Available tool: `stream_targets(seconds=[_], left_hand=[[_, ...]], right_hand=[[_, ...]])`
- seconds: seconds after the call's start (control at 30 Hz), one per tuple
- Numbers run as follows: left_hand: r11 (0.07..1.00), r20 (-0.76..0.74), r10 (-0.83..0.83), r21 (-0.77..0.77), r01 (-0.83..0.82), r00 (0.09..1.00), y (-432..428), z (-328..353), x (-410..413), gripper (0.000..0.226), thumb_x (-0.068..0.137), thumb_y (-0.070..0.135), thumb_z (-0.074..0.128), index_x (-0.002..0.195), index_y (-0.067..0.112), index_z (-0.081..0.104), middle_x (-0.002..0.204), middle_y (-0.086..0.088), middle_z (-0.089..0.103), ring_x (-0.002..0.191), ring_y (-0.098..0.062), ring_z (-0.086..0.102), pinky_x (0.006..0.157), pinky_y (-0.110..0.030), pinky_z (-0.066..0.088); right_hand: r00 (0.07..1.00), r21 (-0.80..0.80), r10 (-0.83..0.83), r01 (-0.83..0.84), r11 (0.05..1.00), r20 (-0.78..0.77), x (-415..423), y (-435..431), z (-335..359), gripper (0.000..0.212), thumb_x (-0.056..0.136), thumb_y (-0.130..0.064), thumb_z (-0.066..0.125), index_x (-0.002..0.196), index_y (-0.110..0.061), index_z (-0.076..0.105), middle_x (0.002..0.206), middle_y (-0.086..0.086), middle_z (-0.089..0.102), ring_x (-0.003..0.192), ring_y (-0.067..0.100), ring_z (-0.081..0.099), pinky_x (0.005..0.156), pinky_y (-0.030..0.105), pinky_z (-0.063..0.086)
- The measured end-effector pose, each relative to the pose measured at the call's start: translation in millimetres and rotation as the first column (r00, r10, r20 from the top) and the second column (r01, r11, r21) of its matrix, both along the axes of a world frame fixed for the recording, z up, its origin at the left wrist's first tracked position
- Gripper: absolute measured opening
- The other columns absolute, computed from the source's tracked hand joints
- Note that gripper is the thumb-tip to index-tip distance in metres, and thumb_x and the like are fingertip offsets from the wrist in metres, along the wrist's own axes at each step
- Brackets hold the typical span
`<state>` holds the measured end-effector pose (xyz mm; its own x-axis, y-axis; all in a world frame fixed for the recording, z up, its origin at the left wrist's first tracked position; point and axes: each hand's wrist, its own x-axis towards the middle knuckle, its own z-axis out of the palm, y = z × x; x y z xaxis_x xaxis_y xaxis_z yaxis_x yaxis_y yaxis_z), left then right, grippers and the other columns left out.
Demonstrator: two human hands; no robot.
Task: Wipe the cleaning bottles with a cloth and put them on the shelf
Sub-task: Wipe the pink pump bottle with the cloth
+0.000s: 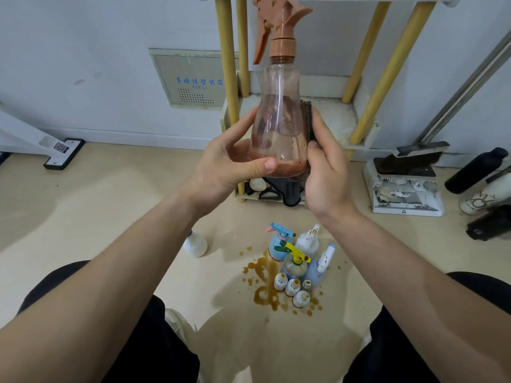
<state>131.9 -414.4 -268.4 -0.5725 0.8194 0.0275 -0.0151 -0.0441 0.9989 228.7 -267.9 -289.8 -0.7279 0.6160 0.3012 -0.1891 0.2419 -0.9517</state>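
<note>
Forearms raised, left hand (229, 161) fingers curled round spray bottle (279, 111), right hand (327, 175) fingers pinching cloth (307, 120) against it

spray bottle (279, 120): clear, brown trigger, upright, stained | dark cloth (307, 120): against its right side

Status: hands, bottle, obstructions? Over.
Left hand holds spray bottle by base. Right hand presses dark cloth to its side. Not shelved yet. More bottles in brown spill below.
</note>
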Motion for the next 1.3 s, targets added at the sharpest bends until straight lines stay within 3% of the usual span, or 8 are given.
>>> stream_targets(seconds=[0.27,0.37,0.57,0.7,0.87,1.03,1.2,1.3], left_hand=[[0.98,-0.087,0.189,0.078,-0.182,0.978,8.6,9.9,15.7,0.099,0.07,0.011,0.082,0.157,0.017,0.033,0.086,0.024,0.073,0.087,-0.007,0.073,0.087,-0.024,0.055],[0.957,-0.077,0.283,0.087,-0.276,0.956,11.6,5.7,15.0,0.099,0.072,0.006,0.085,0.156,0.018,0.035,0.088,0.02,0.075,0.085,-0.008,0.072,0.09,-0.03,0.057],[0.905,-0.12,0.425,0.077,-0.418,0.897,16.4,0.6,12.2,0.097,0.071,0.011,0.091,0.153,0.023,0.04,0.123,-0.017,0.064,0.097,-0.019,0.073,0.095,-0.04,0.058],[0.918,-0.151,0.397,0.067,-0.392,0.905,15.0,1.1,10.5,0.093,0.071,0.015,0.092,0.15,0.026,0.043,0.126,-0.015,0.061,0.101,-0.022,0.073,0.094,-0.04,0.059],[0.94,-0.093,0.342,0.03,-0.341,0.935,14.2,5.0,13.1,0.073,0.075,0.02,0.088,0.138,0.013,0.053,0.112,0.006,0.073,0.102,-0.017,0.073,0.095,-0.041,0.058],[0.981,0.009,0.188,0.042,-0.188,0.982,8.8,5.6,7.3,0.042,0.091,-0.004,0.047,0.13,0.007,0.057,0.099,-0.004,0.076,0.096,-0.023,0.075,0.084,-0.033,0.057],[0.992,-0.071,0.126,0.019,-0.125,0.989,-0.1,3.7,1.7,0.049,0.084,0.01,0.068,0.131,0.024,0.062,0.119,-0.01,0.072,0.112,-0.032,0.069,0.104,-0.047,0.049],[0.97,-0.13,0.237,-0.026,-0.243,0.963,-0.4,1.5,2.0,0.063,0.077,0.021,0.084,0.134,0.022,0.058,0.118,-0.007,0.071,0.108,-0.022,0.071,0.101,-0.044,0.052]], right_hand=[[0.991,0.165,-0.134,0.131,0.978,0.006,9.2,-15.4,9.4,0.051,0.105,0.001,0.034,0.155,-0.012,0.039,0.124,0.023,0.06,0.118,-0.006,0.042,0.093,0.018,0.046],[0.984,0.315,-0.174,0.157,0.936,0.025,11.6,-22.8,10.6,0.054,0.104,-0.002,0.039,0.155,-0.018,0.037,0.128,0.014,0.067,0.095,-0.017,0.06,0.078,0.005,0.043],[0.987,0.452,-0.162,0.136,0.882,0.018,10.2,-33.5,11.3,0.054,0.099,0.001,0.046,0.15,-0.017,0.049,0.159,0.009,0.04,0.142,0.001,0.035,0.109,0.002,0.023],[0.991,0.416,-0.135,0.118,0.902,0.011,10.5,-30.7,7.2,0.053,0.101,0.0,0.046,0.151,-0.018,0.047,0.161,0.007,0.038,0.135,-0.023,0.024,0.11,0.003,0.022],[0.994,0.367,-0.107,0.108,0.924,-0.024,8.9,-28.3,8.5,0.057,0.101,0.001,0.045,0.155,-0.018,0.039,0.161,0.003,0.037,0.148,0.0,0.028,0.119,0.017,0.025],[0.997,0.253,-0.071,0.074,0.965,-0.02,10.6,-24.9,9.7,0.06,0.102,0.003,0.04,0.157,-0.019,0.034,0.158,-0.007,0.041,0.144,-0.002,0.035,0.119,0.022,0.031],[0.997,0.145,-0.07,0.063,0.987,0.045,9.9,-20.8,7.8,0.058,0.104,0.003,0.037,0.157,-0.02,0.031,0.108,-0.055,0.053,0.098,-0.025,0.054,0.085,0.001,0.04],[0.994,0.108,-0.106,0.103,0.989,0.022,10.3,-19.5,8.5,0.056,0.104,0.004,0.036,0.157,-0.014,0.033,0.124,-0.018,0.063,0.117,-0.01,0.047,0.099,0.024,0.042]])
